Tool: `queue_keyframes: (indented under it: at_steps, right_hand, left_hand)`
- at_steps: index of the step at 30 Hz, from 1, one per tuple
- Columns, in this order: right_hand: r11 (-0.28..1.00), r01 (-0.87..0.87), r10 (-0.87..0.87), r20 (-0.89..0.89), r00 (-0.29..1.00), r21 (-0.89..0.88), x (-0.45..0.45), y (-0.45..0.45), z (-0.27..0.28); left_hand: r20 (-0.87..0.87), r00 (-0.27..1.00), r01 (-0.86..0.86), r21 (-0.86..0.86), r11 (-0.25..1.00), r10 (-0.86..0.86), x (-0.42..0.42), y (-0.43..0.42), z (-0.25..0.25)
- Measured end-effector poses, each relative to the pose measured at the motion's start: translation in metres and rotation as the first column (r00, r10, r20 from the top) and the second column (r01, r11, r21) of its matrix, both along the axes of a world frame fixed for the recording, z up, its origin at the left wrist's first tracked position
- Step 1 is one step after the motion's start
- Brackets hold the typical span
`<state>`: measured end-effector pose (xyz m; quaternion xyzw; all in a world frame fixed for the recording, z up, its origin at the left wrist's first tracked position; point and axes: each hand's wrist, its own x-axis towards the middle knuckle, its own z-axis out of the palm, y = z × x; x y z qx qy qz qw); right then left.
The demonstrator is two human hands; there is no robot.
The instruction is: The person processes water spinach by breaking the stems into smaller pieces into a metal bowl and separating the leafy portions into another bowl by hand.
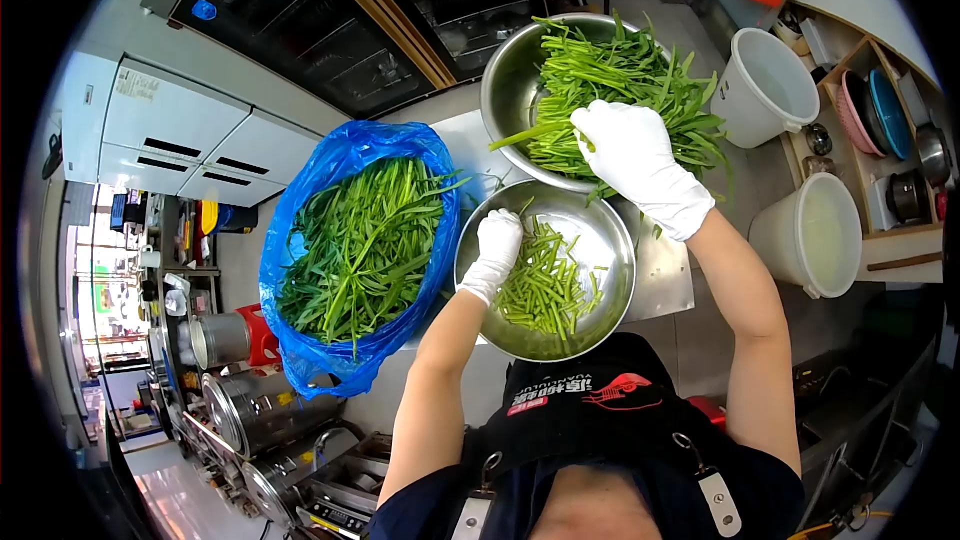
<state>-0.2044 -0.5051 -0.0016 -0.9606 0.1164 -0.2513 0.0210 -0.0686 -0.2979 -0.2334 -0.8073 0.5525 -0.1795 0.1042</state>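
My right hand [632,152], in a white glove, is closed on water spinach stems over the large steel basin [510,90]. Their pale cut ends stick out to the left of the fist, and long leafy water spinach [610,70] fills much of this basin. Nearer me, a smaller steel bowl [612,295] holds short cut stem pieces [548,290]. My left hand [497,248], also gloved, is inside that bowl's left side with its fingers curled. A thin green bit shows beside its fingertips; what the fingers hold is hidden.
Left of the bowls, a blue plastic bag [275,270] stands full of leafy water spinach. A metal table [660,275] supports the bowls. Two white buckets [745,70] stand at the right by a wooden shelf [905,250] with pans. Steel pots [240,415] are at lower left.
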Motion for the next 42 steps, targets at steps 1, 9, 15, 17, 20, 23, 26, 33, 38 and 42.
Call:
queue_keyframes:
  at_steps: [1,9,15,17,20,23,26,33,38,42]
  right_hand:
    - [1.000,0.001,-0.001,0.005,1.000,-0.003,0.000,-0.001,0.000]
    - [0.999,-0.048,0.048,0.006,0.999,-0.015,-0.002,0.001,0.008]
    - [0.995,-0.057,0.055,-0.024,0.998,-0.079,0.004,0.012,0.010]
    - [0.994,-0.067,0.063,-0.043,0.997,-0.091,0.006,0.015,0.006]
    - [0.991,-0.080,0.071,-0.084,0.994,-0.106,0.008,0.025,0.005]
    - [0.988,-0.129,0.121,-0.097,0.988,-0.086,0.016,0.042,0.003]
    - [0.975,-0.185,0.167,-0.143,0.975,-0.122,0.026,0.058,-0.004]
    - [0.959,-0.050,0.018,0.117,0.993,0.279,-0.002,0.017,0.013]
    - [0.908,-0.078,0.038,0.106,0.994,0.411,-0.017,0.017,0.017]
    - [0.885,-0.275,0.282,0.039,0.959,0.375,-0.006,0.069,0.009]
  left_hand:
    - [-0.029,0.999,-0.025,-0.045,0.999,0.023,0.000,0.001,0.003]
    - [-0.591,0.792,-0.476,-0.441,0.761,0.153,0.041,-0.008,0.098]
    - [-0.767,0.623,-0.485,-0.225,0.845,0.154,0.071,0.002,0.118]
    - [-0.603,0.798,-0.372,-0.495,0.785,-0.002,0.060,0.009,0.152]
    - [-0.756,0.600,-0.474,-0.600,0.645,-0.263,0.022,0.019,0.221]
    - [-0.576,0.765,-0.158,-0.602,0.783,-0.288,-0.007,0.030,0.254]
    - [-0.494,0.865,-0.118,-0.380,0.917,-0.093,-0.016,0.039,0.249]
    - [-0.632,0.775,-0.411,-0.495,0.765,0.007,0.012,0.100,0.237]
    - [-0.636,0.771,-0.472,-0.542,0.695,0.027,0.010,0.147,0.228]
    - [-0.760,0.648,-0.604,-0.473,0.641,0.049,-0.002,0.162,0.225]
